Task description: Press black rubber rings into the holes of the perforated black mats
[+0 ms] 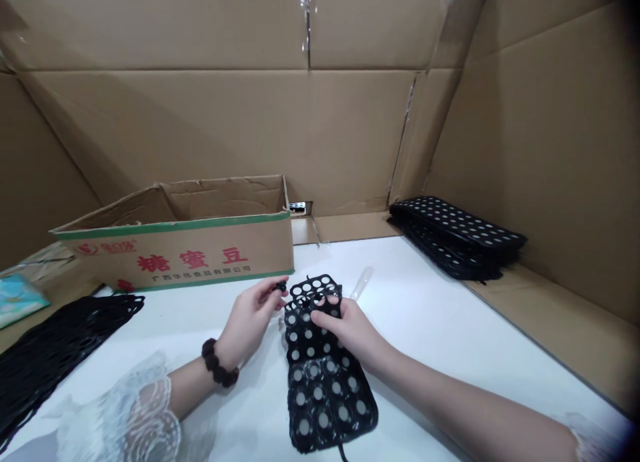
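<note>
A black perforated strip (327,389) with rows of pale grey discs lies on the white table in front of me. Its far end has open round holes and is raised a little. My right hand (356,330) is closed on the strip's right side near that end, thumb on top. Just left of the far end, my left hand (253,315) pinches a small black piece (281,287) between thumb and fingertips; its exact kind is too small to tell. A clear plastic stick-like piece (362,283) lies beyond my right hand.
An open cardboard box (215,249) with red lettering stands at the back left. Black mesh strips (60,355) lie at the left, near a blue-green packet (20,299). Folded black dotted strips (455,232) are stacked at the right. Cardboard walls (225,129) enclose the table.
</note>
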The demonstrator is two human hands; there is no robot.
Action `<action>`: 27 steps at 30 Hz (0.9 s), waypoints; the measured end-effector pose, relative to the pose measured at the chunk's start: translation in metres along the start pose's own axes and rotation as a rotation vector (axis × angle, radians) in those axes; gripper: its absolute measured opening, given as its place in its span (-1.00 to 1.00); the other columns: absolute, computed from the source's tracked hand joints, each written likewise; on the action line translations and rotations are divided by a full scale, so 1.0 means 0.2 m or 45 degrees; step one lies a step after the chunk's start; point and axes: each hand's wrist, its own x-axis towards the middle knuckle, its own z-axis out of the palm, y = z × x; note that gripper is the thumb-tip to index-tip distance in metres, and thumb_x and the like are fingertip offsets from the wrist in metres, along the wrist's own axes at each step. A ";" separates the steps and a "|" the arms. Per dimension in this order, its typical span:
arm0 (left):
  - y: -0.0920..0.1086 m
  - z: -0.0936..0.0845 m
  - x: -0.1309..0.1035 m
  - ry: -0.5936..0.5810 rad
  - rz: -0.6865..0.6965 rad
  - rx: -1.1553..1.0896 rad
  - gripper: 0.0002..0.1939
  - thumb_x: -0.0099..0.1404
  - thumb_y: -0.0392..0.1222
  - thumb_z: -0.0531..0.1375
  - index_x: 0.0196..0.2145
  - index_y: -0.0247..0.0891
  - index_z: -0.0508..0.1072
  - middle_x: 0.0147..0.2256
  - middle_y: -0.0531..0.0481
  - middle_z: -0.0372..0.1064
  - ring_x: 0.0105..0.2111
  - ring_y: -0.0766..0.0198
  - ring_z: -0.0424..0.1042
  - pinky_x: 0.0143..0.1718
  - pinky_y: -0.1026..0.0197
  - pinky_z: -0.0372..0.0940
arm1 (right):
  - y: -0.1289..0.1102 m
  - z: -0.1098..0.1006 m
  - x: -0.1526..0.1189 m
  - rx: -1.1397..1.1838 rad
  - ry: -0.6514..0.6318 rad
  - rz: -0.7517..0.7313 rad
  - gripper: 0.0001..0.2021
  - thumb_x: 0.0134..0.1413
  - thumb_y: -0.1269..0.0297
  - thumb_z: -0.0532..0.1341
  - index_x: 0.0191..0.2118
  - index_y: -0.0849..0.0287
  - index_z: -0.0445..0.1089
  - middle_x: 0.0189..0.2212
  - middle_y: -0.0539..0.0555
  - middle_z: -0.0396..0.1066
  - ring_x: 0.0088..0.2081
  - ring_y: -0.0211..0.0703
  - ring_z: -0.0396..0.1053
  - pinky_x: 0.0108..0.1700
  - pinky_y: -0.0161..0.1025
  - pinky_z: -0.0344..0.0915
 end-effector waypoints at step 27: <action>0.22 -0.23 0.16 0.589 0.452 -0.013 -0.74 0.22 -0.16 0.02 -0.17 -0.30 0.33 -0.42 0.04 0.33 -0.56 0.44 0.32 -0.49 0.31 0.26 | -0.04 0.02 -0.04 -0.054 0.005 -0.122 -0.83 -0.08 0.22 0.16 -0.37 0.22 0.31 -0.37 0.04 0.40 -0.29 -0.16 0.33 -0.18 -0.21 0.22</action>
